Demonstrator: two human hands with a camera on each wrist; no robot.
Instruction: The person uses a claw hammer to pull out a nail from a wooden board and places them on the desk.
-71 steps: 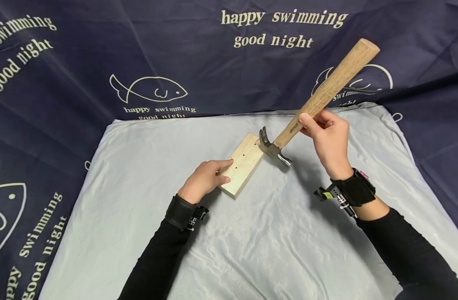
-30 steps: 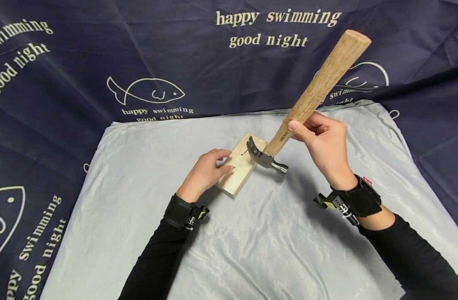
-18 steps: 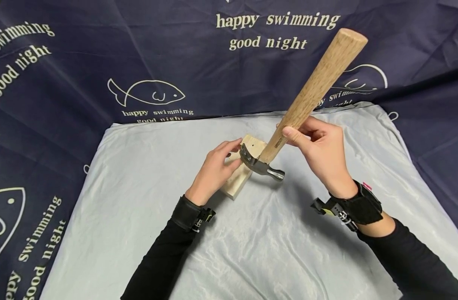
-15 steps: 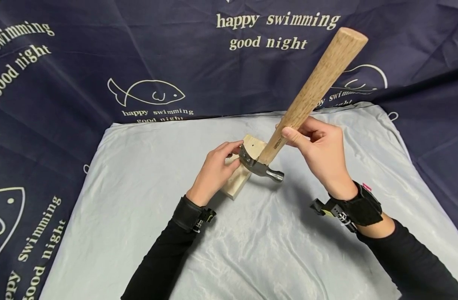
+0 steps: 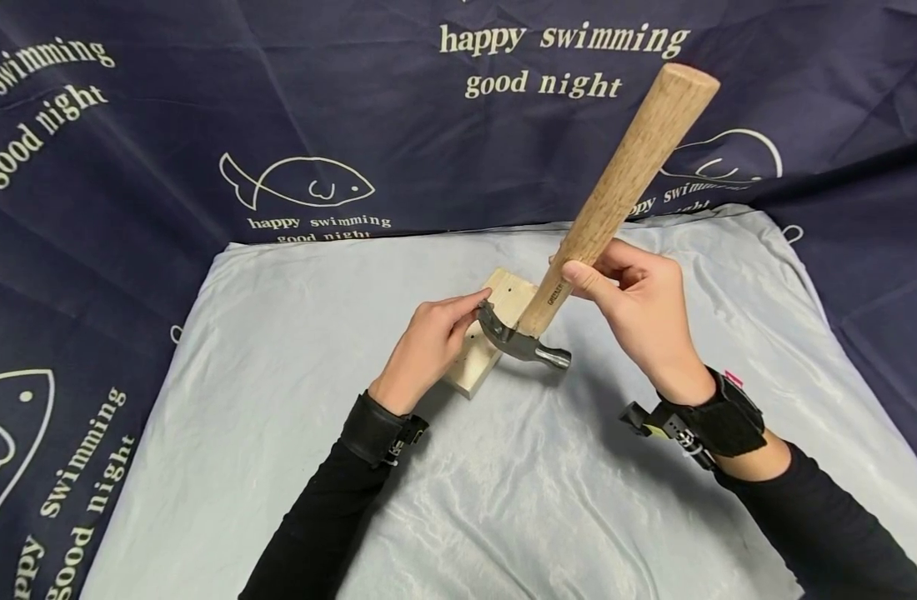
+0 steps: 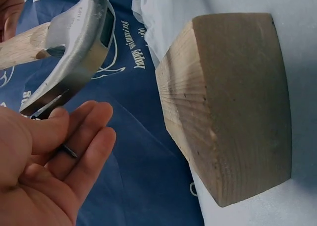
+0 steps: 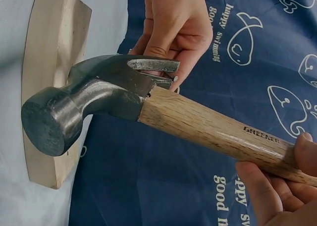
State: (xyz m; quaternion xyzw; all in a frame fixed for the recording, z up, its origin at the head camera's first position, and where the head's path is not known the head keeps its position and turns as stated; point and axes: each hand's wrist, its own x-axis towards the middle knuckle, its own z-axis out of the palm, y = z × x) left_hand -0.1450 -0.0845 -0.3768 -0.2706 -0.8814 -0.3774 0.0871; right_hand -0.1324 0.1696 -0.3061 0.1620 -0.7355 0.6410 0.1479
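My right hand grips the wooden handle of a claw hammer close to its head. The handle slants up to the right, with the claw turned left. At the claw, my left hand pinches a nail between thumb and fingers. Its point pokes out below the thumb in the left wrist view; in the right wrist view the nail head shows at the claw's tips. Behind and below the hammer lies a pale wood block with dark holes in its top, partly hidden by hand and claw.
A light satiny cloth with folds covers the table. Dark blue fabric printed with fish and lettering hangs behind it and along both sides. Each wrist wears a black strap with a small camera.
My left hand has left the block and come up to the claw, where it now pinches the nail. My right hand has brought the hammer left and lower, with its handle more upright.
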